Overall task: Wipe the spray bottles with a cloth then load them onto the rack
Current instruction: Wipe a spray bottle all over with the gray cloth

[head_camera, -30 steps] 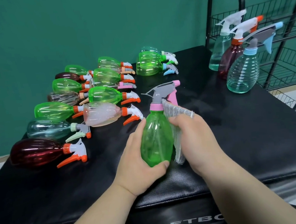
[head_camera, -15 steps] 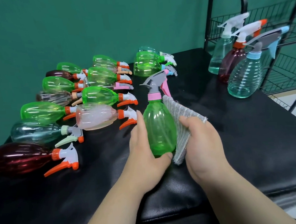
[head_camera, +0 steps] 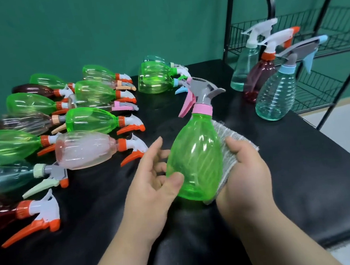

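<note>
Table (head_camera: 303, 184), big and black, fills the near part. A black wire rack (head_camera: 272, 1) stands far right. Many lying bottles (head_camera: 91, 121) fill the left side. Three standing bottles (head_camera: 275, 97) wait far right by the rack. The green bottle (head_camera: 195, 156) is tilted in the middle, near. The left hand (head_camera: 152, 190) is loosely open, its thumb touching the green bottle. The right hand (head_camera: 244, 174) grips the grey cloth (head_camera: 227, 148) against the bottle's right side.
</note>
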